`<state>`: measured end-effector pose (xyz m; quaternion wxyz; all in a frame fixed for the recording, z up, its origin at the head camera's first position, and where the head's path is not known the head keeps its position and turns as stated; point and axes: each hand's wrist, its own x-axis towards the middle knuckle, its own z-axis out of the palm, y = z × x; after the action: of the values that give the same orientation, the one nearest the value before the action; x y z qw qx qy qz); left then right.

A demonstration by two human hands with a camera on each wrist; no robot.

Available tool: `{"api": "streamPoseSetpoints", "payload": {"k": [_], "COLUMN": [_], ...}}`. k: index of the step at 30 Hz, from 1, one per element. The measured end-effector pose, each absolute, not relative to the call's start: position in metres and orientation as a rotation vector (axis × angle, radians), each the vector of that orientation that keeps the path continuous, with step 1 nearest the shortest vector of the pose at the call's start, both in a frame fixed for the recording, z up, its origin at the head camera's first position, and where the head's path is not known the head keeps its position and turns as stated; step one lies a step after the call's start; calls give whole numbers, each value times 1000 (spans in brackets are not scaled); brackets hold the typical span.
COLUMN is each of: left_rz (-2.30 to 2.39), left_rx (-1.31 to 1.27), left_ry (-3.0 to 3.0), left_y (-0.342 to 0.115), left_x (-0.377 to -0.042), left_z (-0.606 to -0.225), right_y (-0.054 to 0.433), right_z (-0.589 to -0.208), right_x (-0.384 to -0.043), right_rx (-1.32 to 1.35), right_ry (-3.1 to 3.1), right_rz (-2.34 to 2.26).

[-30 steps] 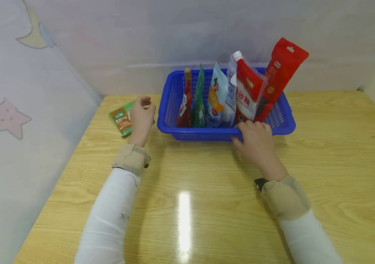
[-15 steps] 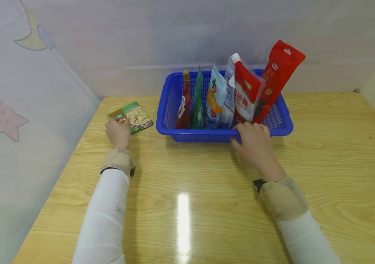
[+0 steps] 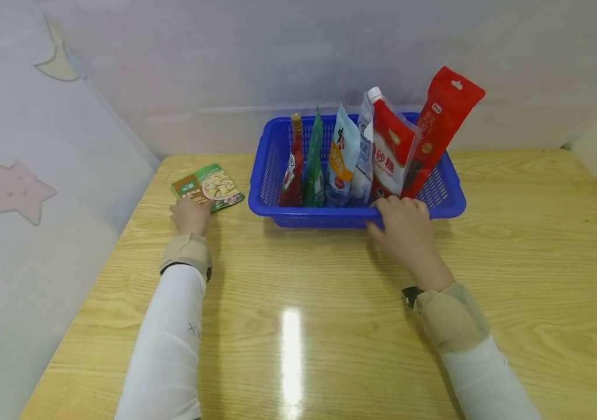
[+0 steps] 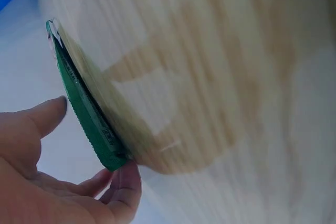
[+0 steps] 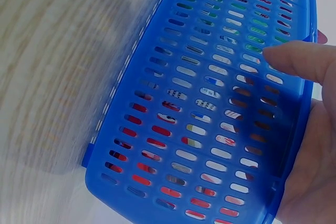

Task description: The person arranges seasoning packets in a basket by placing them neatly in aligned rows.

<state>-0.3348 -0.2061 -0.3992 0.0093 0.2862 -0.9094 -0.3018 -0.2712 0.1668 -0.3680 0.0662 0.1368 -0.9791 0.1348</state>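
Note:
My left hand (image 3: 192,217) is at the near edge of a flat green and brown food packet (image 3: 221,185) lying on the table, left of the basket. In the left wrist view the fingertips (image 4: 127,182) touch the packet's lower corner, and the thumb stands just off its face. My right hand (image 3: 407,233) grips the front rim of a blue plastic basket (image 3: 314,220), fingers over the rim and thumb against the slotted outer wall. Inside the basket stand a red sauce bottle (image 3: 292,178), a green pouch (image 3: 314,169) and a red-and-white spouted sugar pouch (image 3: 393,151).
The basket also holds a light blue pouch (image 3: 344,154), a pale clear bag (image 3: 365,154) and a tall red packet (image 3: 448,116) leaning right above the rim. A wood-grain table (image 3: 330,326) carries everything, with a cloth-covered wall (image 3: 225,70) close behind.
The left hand has moved left and down from above the packet to its near edge, with only small finger movement lately. The right hand stays on the basket rim.

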Motion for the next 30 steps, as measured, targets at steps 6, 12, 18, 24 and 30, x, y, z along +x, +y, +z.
{"api": "streamPoseSetpoints", "payload": {"k": [6, 12, 18, 24, 30], "left_rz": [-924, -913, -906, -960, -1009], "left_rx": [923, 909, 836, 784, 757], "left_ry": [-2867, -2885, -2894, -2941, -2989], "left_y": [-205, -204, -206, -209, -210], "left_x": [-334, -330, -327, -324, -320], "left_z": [-398, -396, -395, -393, -394], "right_y": [167, 167, 167, 166, 167], "right_z": [-370, -370, -369, -368, -368], "right_x": [-272, -272, -271, -270, -270], "right_rx": [411, 417, 420, 425, 430], "right_ry": [-2941, -2932, -2934, -2929, -2939], "right_rz": [405, 408, 409, 411, 403]}}
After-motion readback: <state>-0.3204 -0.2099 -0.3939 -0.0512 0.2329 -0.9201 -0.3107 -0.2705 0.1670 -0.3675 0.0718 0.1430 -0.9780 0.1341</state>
